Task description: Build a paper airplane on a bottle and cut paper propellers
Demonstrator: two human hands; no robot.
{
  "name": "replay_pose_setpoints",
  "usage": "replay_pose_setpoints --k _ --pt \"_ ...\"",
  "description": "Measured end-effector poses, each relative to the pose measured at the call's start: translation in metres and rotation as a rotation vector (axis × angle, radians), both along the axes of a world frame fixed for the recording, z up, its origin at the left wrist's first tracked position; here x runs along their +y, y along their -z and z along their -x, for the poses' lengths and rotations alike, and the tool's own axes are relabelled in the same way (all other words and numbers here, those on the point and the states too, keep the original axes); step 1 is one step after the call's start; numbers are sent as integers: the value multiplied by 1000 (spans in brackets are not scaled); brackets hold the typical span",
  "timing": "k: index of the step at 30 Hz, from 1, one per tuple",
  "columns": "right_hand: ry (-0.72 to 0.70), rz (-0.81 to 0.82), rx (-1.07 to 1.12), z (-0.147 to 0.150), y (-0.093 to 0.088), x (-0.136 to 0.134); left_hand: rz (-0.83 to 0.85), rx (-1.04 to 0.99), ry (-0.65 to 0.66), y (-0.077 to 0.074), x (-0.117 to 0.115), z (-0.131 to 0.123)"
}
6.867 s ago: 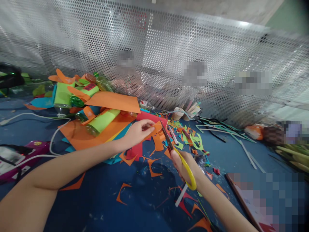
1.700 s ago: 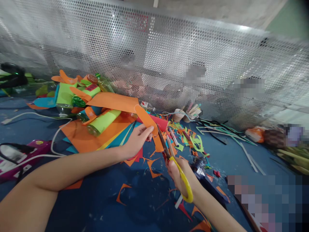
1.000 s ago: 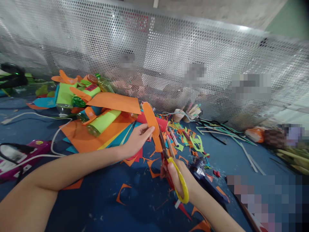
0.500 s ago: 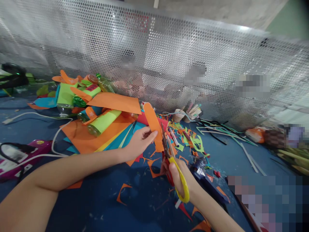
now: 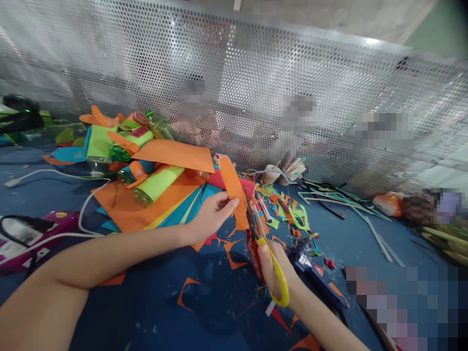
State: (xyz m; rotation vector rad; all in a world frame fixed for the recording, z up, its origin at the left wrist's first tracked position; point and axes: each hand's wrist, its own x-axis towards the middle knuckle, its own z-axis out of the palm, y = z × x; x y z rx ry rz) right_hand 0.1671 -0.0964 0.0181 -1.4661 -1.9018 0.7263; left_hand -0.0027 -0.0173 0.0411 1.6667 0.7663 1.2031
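Observation:
Between the thumb and fingers of my left hand (image 5: 210, 217) is a long orange paper strip (image 5: 231, 185) with a rounded top end, held upright. My right hand (image 5: 272, 268) grips a pair of scissors (image 5: 272, 263) with a yellow handle loop and a red one. The blades point up and away, along the right edge of the strip. Whether they touch the paper I cannot tell. Just behind the strip lies a red paper piece (image 5: 248, 186), partly hidden.
Paper-wrapped bottles (image 5: 159, 185) and orange sheets (image 5: 120, 207) pile up at left. Colourful scraps (image 5: 300, 217) litter the blue surface (image 5: 146, 302). A dark blue tool (image 5: 321, 282) lies right, cups of pens (image 5: 292, 170) behind, a purple power strip (image 5: 54, 229) at far left. A perforated metal screen (image 5: 241, 87) stands behind.
The scissors and my right hand have shifted slightly to the right, and the handle loops look closer together. My left hand and the orange strip have barely moved.

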Motion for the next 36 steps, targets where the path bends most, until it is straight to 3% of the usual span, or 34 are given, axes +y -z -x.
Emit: replay_pose_setpoints --k 8,19,23,30,36 --pt "71 10 32 7 -9 -6 25 -17 -6 -2 0 0" --pt "187 97 71 7 -9 -1 28 1 16 0 2 -1" --pt "249 -8 55 4 -13 8 62 110 117 4 2 -3" --pt "221 -223 377 1 -5 25 47 255 337 25 2 -9" --pt "174 -188 355 3 -1 23 98 111 280 15 3 -8"
